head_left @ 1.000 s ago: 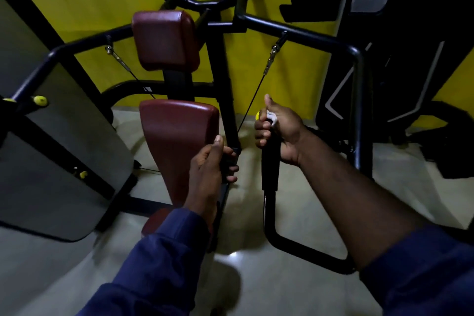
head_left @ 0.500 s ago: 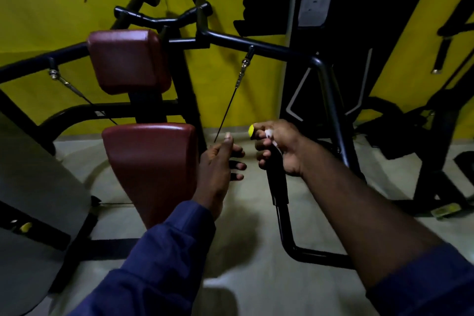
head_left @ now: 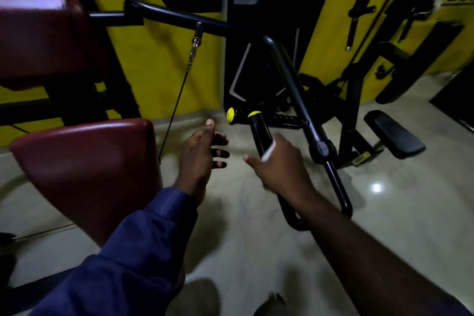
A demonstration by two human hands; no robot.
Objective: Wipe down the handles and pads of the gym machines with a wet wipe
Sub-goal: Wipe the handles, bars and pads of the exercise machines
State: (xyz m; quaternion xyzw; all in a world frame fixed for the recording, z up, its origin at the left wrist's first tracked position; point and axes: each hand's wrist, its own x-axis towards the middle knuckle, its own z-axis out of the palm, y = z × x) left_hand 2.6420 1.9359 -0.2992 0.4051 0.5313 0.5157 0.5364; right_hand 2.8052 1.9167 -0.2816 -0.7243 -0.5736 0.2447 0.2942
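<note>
My right hand (head_left: 279,164) holds a white wet wipe (head_left: 268,152) against the black handle grip (head_left: 260,133), below its yellow end cap. The hand is blurred, with its thumb sticking out to the left. Fingers spread, my left hand (head_left: 202,151) hovers in the air just right of the lower dark-red pad (head_left: 84,169) and touches nothing. A second dark-red pad (head_left: 46,38) sits above it at the upper left.
The machine's black frame bar (head_left: 302,100) slopes down right of the handle. A thin cable (head_left: 179,100) hangs between pad and handle. Another black machine with a footplate (head_left: 392,133) stands at the right against the yellow wall (head_left: 159,64). The pale floor (head_left: 397,213) is shiny.
My left hand has come off the lower pad's edge and opened in the air. My right hand has slid down the handle from its top, baring the yellow cap. The view has swung right.
</note>
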